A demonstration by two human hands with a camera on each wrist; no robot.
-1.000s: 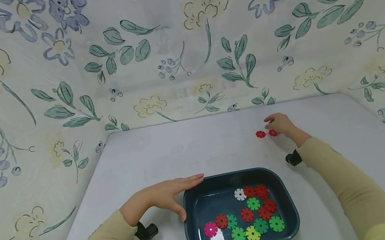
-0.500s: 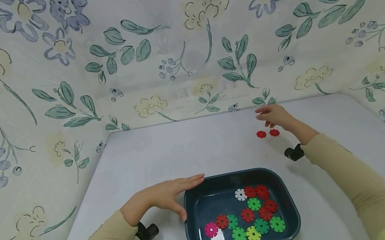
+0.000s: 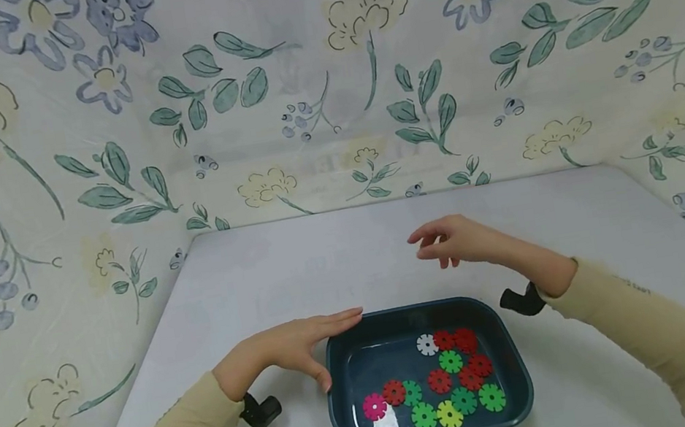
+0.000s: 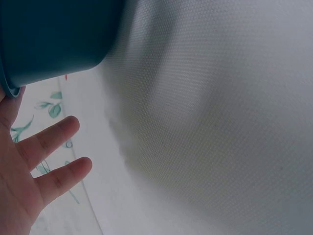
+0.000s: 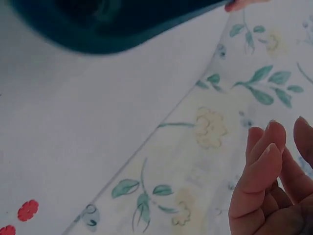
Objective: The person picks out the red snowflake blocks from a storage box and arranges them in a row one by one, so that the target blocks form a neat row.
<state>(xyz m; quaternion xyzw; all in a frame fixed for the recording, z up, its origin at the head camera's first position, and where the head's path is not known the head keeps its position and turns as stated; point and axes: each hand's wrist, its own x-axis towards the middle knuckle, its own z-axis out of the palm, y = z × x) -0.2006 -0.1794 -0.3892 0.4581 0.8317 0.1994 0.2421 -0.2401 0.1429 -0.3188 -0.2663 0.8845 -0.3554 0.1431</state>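
Observation:
A dark blue tray (image 3: 346,360) holds several flower-shaped discs, among them a white disc (image 3: 427,345), a yellow disc (image 3: 449,415), a pink disc (image 3: 374,407) and a green disc (image 3: 492,398). My left hand (image 3: 289,347) touches the tray's left side with straight fingers, its thumb against the rim. Above the table beyond the tray hovers my right hand (image 3: 456,241), fingers loosely bent, nothing visible between them. The right wrist view shows two red discs on the table, one red disc (image 5: 28,210) whole and the other cut by the frame edge; hand and forearm hide them in the head view.
The tray stands on a white table (image 3: 246,279) near its front. Floral-patterned sheeting (image 3: 299,102) hangs behind the table and along both sides. A black wrist camera (image 3: 261,412) sits under the left wrist, another black camera (image 3: 523,301) under the right.
My right hand has come away from the two red discs and moved left and nearer the tray, with nothing visible in it. The left hand and the tray have stayed put.

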